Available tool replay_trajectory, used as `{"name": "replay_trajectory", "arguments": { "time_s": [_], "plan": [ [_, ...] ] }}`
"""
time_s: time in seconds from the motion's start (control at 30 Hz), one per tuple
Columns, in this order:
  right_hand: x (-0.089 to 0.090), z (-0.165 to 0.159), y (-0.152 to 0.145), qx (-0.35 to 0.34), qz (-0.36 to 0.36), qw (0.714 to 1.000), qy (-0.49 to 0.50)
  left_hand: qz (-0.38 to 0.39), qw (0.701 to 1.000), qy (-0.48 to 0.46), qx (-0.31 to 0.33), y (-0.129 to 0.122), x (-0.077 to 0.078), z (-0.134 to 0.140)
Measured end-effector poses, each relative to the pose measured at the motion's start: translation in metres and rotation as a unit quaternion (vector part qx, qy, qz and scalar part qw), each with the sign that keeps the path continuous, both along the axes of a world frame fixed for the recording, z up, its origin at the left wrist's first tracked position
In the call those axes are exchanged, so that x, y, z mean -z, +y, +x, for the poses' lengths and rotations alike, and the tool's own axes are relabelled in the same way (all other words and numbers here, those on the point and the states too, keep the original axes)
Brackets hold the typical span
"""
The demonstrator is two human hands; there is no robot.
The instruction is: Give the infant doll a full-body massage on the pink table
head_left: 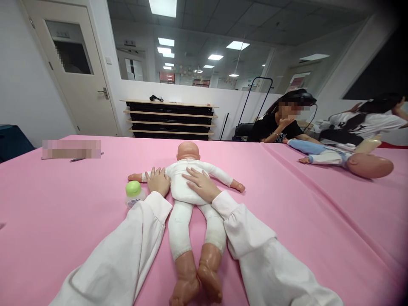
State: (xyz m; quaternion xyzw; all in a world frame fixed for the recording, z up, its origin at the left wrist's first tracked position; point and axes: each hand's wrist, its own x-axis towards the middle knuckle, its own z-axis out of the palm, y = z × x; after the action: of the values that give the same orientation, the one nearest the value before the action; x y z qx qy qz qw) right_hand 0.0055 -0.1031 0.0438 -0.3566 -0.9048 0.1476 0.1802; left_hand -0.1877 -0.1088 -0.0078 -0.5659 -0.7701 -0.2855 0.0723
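Observation:
A baby doll with a white cloth body lies stretched out on the pink tablecloth, head away from me and feet towards me. It appears to be face down. My right hand rests flat on the right side of its back, fingers spread. Beside the torso, over the doll's left-hand arm as I see it, lies my left hand, its fingers stretched out. A small clear bottle with a green cap stands just left of my left wrist, partly hidden by my sleeve.
Another doll in blue and white lies at the right, near a bottle. Two people sit beyond that side of the pink-covered table. Thin dark items lie at the far left. A low shelf unit stands against the wall.

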Motion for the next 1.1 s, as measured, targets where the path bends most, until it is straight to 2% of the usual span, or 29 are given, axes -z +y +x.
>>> {"name": "replay_trajectory", "arguments": {
  "time_s": [0.1, 0.23, 0.33, 0.43, 0.57, 0.63, 0.7, 0.77, 0.83, 0.9, 0.93, 1.0, 1.1],
  "plan": [
    [0.014, 0.012, 0.016, 0.042, -0.039, 0.996, 0.069, 0.003, 1.0, -0.012, 0.005, 0.002, 0.001, -0.001],
    [0.038, 0.027, 0.029, 0.048, -0.111, 0.974, 0.193, 0.006, 1.0, -0.018, -0.001, 0.004, 0.001, 0.0],
    [0.05, 0.035, 0.029, 0.048, -0.14, 0.959, 0.244, 0.011, 1.0, -0.021, -0.002, 0.004, 0.0, 0.001],
    [0.053, 0.04, 0.025, 0.051, -0.145, 0.955, 0.253, 0.021, 0.999, -0.033, 0.005, 0.004, 0.001, 0.001],
    [0.048, 0.043, 0.02, 0.047, -0.158, 0.956, 0.241, 0.061, 0.995, -0.079, 0.018, 0.006, 0.002, -0.003],
    [0.047, 0.043, 0.019, 0.044, -0.162, 0.957, 0.238, 0.12, 0.983, -0.129, 0.052, 0.004, -0.003, -0.003],
    [0.048, 0.043, 0.019, 0.046, -0.168, 0.953, 0.247, 0.186, 0.959, -0.181, 0.11, 0.0, -0.012, 0.004],
    [0.052, 0.042, 0.02, 0.047, -0.172, 0.949, 0.26, 0.22, 0.936, -0.204, 0.184, -0.008, -0.025, 0.02],
    [0.056, 0.041, 0.021, 0.049, -0.156, 0.951, 0.262, 0.199, 0.924, -0.175, 0.275, -0.018, -0.036, 0.041],
    [0.06, 0.04, 0.021, 0.051, -0.127, 0.956, 0.258, 0.143, 0.902, -0.088, 0.398, -0.028, -0.04, 0.059],
    [0.061, 0.039, 0.021, 0.053, -0.114, 0.958, 0.257, 0.113, 0.894, -0.045, 0.432, -0.031, -0.04, 0.066],
    [0.062, 0.038, 0.02, 0.052, -0.099, 0.96, 0.256, 0.055, 0.897, 0.0, 0.439, -0.035, -0.036, 0.07],
    [0.062, 0.036, 0.02, 0.053, -0.093, 0.964, 0.245, -0.014, 0.915, 0.0, 0.404, -0.036, -0.027, 0.062]
  ]
}}
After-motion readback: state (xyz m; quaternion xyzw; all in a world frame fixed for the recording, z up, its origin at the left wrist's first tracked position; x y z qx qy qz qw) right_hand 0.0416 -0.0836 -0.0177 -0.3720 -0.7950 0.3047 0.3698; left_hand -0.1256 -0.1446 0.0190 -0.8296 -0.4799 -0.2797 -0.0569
